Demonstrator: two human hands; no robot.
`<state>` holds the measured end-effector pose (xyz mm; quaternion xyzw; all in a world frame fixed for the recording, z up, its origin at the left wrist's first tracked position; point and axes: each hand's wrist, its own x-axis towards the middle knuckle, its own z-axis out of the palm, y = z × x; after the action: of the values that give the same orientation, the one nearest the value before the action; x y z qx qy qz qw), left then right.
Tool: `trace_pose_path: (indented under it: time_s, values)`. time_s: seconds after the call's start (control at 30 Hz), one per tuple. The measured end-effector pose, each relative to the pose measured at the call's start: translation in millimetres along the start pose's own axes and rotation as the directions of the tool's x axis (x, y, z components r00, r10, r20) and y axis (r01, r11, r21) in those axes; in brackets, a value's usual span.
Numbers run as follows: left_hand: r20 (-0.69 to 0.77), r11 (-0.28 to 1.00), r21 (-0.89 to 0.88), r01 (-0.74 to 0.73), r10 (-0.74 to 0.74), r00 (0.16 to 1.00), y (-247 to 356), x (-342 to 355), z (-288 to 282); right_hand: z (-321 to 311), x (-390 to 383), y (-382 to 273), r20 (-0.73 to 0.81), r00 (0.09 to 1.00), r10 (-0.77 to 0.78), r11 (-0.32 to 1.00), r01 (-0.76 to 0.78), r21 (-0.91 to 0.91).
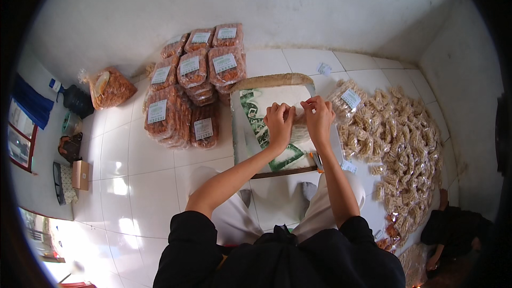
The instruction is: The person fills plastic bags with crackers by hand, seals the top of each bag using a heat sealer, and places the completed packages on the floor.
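Both my hands are over a low white table [256,96] with green markings and a worn brown edge. My left hand [279,121] has its fingers closed at the top of a clear plastic bag [301,130], whose contents I cannot make out. My right hand [318,117] pinches the same bag at its upper part, just right of my left hand. Below my right hand lies a small tool [317,164] with orange on it, partly behind my forearm. A labelled clear pack [341,101] of pale pieces is beside the table's right side.
Stacked labelled packs [189,101] of orange-brown food stand left, near a large filled bag [112,89]. Many small pale bundles [397,149] cover the floor at right. Another person [453,234] crouches at lower right. A water jug [80,101] and cardboard box [80,175] sit by the left wall.
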<state>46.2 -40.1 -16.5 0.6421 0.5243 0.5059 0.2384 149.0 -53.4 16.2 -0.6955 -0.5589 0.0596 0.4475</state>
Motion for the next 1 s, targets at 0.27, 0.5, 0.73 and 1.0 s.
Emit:
trace_pose_path:
  time_s: [0.27,0.5,0.73,1.0]
  values:
    - [-0.020,1.000,-0.022,-0.017,0.017,1.000,0,0,-1,-18,10,11,0.283,0.957,0.066,0.969,-0.128,0.209]
    - [-0.001,0.998,-0.056,-0.025,0.025,1.000,1,1,0,-12,0,3,0.133,0.989,0.065,0.993,-0.077,0.094]
    - [0.011,0.998,-0.056,-0.024,0.025,1.000,0,2,1,-8,-4,-10,0.063,0.997,0.048,0.996,-0.043,-0.073]
    - [0.062,1.000,-0.008,0.003,-0.003,0.998,-3,6,-2,-21,-9,10,0.122,0.950,-0.286,0.958,0.288,-0.001]
